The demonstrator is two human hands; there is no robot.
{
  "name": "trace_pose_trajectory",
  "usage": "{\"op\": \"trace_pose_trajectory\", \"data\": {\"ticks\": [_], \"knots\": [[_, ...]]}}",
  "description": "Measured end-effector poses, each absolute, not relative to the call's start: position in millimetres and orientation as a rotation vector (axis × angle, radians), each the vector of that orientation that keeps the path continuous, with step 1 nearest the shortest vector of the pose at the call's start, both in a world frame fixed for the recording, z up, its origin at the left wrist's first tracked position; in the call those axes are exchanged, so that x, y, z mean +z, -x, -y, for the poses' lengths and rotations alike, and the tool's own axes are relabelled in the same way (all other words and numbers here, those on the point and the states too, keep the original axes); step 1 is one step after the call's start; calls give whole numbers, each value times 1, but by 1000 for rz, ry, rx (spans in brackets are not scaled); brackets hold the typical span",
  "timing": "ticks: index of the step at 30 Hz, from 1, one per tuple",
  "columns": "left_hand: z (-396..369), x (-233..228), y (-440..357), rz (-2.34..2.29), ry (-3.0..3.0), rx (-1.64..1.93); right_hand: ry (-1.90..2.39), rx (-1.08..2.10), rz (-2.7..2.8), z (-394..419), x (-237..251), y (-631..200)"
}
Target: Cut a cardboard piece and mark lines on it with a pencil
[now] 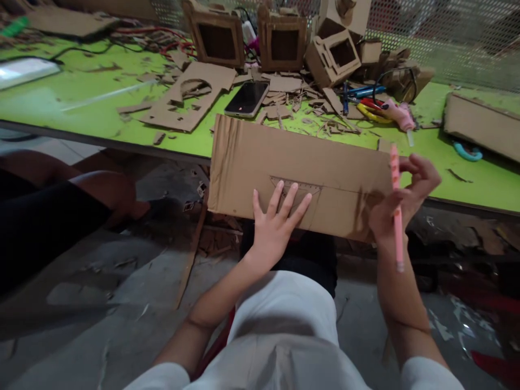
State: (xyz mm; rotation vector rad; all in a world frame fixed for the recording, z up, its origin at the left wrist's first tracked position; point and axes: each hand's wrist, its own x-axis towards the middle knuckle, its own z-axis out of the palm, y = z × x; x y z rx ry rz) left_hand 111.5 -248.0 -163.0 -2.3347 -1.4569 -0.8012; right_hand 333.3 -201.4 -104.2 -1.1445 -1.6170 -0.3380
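Observation:
A rectangular piece of cardboard (341,162) rests partly on the table's front edge and reaches over my lap, its left end creased. My left hand (276,225) lies on it with fingers spread, the fingertips pressing a small clear set square (298,184) flat. From the set square's right end a thin drawn line runs toward the cardboard's right side. At that side my right hand (416,189) is closed on a pink pencil (396,216), held upright with its lower end toward me. Part of this hand overlaps the cardboard's right edge.
Cardboard scraps (284,103), a phone (247,99) and a cut-out cardboard sheet (190,95) cover the green table (101,108). Cardboard boxes with window openings (283,43) stand behind. Pliers (371,112) and a pink glue gun (398,114) lie right. Another person's legs (60,211) are at left.

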Motion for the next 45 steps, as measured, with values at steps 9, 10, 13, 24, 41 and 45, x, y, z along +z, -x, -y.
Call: {"op": "trace_pose_trajectory", "data": {"ticks": [9, 10, 13, 24, 41, 45], "knots": [[247, -166, -116, 1458, 2315, -842, 1025, 619, 1660, 185, -79, -228], [247, -167, -116, 1454, 2313, -851, 1027, 640, 1666, 181, -80, -221], [247, -167, -117, 1428, 2300, -874, 1043, 554, 1706, 172, -85, -212], [246, -163, -118, 1443, 2321, -904, 1012, 306, 1913, 170, -93, -225], [246, -160, -120, 1435, 2251, -870, 1002, 336, 1912, 168, -92, -224], [246, -160, -120, 1439, 2251, -861, 1011, 356, 1892, 170, -91, -220]]}}
